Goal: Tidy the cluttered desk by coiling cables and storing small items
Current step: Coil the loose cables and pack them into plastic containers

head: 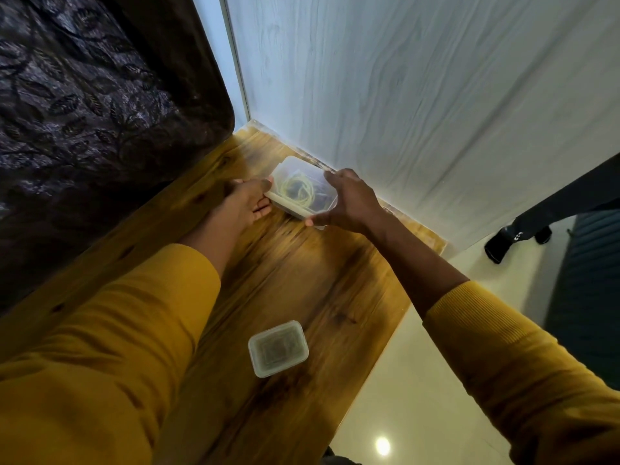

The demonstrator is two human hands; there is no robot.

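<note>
A small lidded container (278,349) sits nearest on the wooden desk (302,280), while at twelve o'clock, against the wall (402,95), the left hand (246,201) and right hand (347,203) grasp a clear box (302,187) holding coiled yellow-green cable (297,191).

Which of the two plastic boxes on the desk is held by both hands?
The far box by the wall, with the yellow-green cable coiled inside. The near lidded box sits alone, untouched.
</note>
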